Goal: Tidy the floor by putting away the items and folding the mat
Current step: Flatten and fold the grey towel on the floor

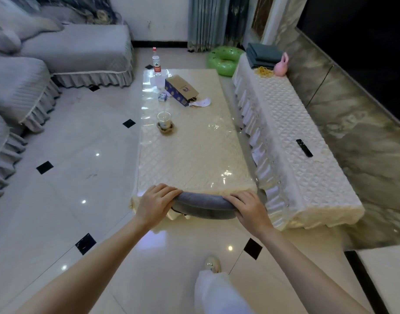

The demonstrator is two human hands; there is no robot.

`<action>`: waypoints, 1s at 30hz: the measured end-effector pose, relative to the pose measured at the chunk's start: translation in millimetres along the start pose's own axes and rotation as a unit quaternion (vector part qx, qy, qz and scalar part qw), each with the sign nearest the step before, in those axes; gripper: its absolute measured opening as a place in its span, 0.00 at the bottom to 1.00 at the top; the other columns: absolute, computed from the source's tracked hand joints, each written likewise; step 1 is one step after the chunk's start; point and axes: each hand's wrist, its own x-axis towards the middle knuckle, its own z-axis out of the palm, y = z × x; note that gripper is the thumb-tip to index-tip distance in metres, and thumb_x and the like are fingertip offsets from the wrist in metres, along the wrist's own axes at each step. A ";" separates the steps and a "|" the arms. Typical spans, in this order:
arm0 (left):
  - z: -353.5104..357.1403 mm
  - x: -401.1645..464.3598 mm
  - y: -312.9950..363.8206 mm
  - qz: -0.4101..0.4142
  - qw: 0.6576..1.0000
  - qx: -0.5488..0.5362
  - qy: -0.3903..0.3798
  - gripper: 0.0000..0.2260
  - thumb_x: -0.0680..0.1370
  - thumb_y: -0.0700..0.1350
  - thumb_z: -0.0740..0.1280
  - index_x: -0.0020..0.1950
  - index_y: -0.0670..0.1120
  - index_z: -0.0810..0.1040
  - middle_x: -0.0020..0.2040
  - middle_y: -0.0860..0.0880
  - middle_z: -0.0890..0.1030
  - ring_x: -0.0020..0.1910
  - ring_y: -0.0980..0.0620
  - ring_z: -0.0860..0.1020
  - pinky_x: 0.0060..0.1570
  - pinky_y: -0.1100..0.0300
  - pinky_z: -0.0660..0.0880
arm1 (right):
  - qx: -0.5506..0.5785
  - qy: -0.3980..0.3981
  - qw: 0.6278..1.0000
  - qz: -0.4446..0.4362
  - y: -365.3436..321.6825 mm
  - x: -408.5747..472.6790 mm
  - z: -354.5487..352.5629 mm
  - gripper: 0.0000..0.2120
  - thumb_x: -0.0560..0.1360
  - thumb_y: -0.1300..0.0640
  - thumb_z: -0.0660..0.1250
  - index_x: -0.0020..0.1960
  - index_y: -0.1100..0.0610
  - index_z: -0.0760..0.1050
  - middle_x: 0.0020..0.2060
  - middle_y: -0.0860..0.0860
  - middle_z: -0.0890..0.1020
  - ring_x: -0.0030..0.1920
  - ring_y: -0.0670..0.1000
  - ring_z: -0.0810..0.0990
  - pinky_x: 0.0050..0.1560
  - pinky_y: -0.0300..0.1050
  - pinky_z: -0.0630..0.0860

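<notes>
Grey folded mat (203, 206) held at near edge of coffee table (194, 155). Left hand (157, 201) and right hand (248, 207) curled over ends. Soft, light, floppy (likely); support both ends.

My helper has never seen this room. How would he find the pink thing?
Start at the long white quilted cabinet along the wall. At its far end, beside folded grey cloths, stands the pink rabbit figure. Nothing else there is pink or has ears.
</notes>
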 end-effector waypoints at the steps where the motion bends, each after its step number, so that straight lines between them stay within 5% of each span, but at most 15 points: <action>1: 7.4 12.8 -5.6 -0.007 1.000 0.002 -0.007 0.11 0.76 0.45 0.62 0.52 0.45 0.82 0.47 0.51 0.83 0.45 0.52 0.76 0.43 0.62 0.69 | 0.007 -0.005 1.000 -0.003 14.2 10.0 2.7 0.18 0.68 0.61 0.65 0.57 0.55 0.74 0.44 0.53 0.82 0.44 0.52 0.78 0.46 0.46 0.74; 10: 62.1 101.5 -46.1 -0.077 0.996 -0.004 -0.037 0.12 0.75 0.44 0.61 0.50 0.45 0.83 0.44 0.52 0.83 0.42 0.51 0.78 0.38 0.59 0.74 | 0.015 -0.080 0.997 0.000 111.4 85.2 35.9 0.18 0.66 0.60 0.60 0.53 0.58 0.80 0.42 0.53 0.82 0.42 0.53 0.78 0.46 0.42 0.68; 16: 100.2 144.7 -78.9 -0.097 0.994 -0.006 -0.051 0.12 0.75 0.45 0.60 0.48 0.46 0.83 0.43 0.53 0.83 0.41 0.54 0.75 0.37 0.61 0.72 | 0.029 -0.142 0.989 0.038 162.8 130.0 63.8 0.26 0.57 0.67 0.70 0.55 0.58 0.77 0.43 0.52 0.81 0.42 0.54 0.79 0.45 0.46 0.74; 24: 147.6 217.4 -127.6 -0.108 0.981 -0.039 -0.156 0.15 0.75 0.51 0.57 0.49 0.49 0.82 0.40 0.53 0.83 0.37 0.50 0.79 0.32 0.60 0.74 | 0.014 -0.214 0.969 0.124 227.2 176.1 96.0 0.24 0.61 0.68 0.72 0.56 0.57 0.77 0.45 0.51 0.81 0.45 0.55 0.80 0.47 0.47 0.74; 30: 181.4 260.6 -155.9 -0.115 0.966 -0.050 -0.226 0.07 0.76 0.42 0.66 0.52 0.47 0.80 0.45 0.50 0.83 0.44 0.48 0.78 0.36 0.57 0.73 | 0.010 -0.245 0.955 0.165 260.7 205.5 115.3 0.23 0.63 0.67 0.71 0.57 0.55 0.77 0.47 0.51 0.81 0.47 0.54 0.78 0.49 0.47 0.73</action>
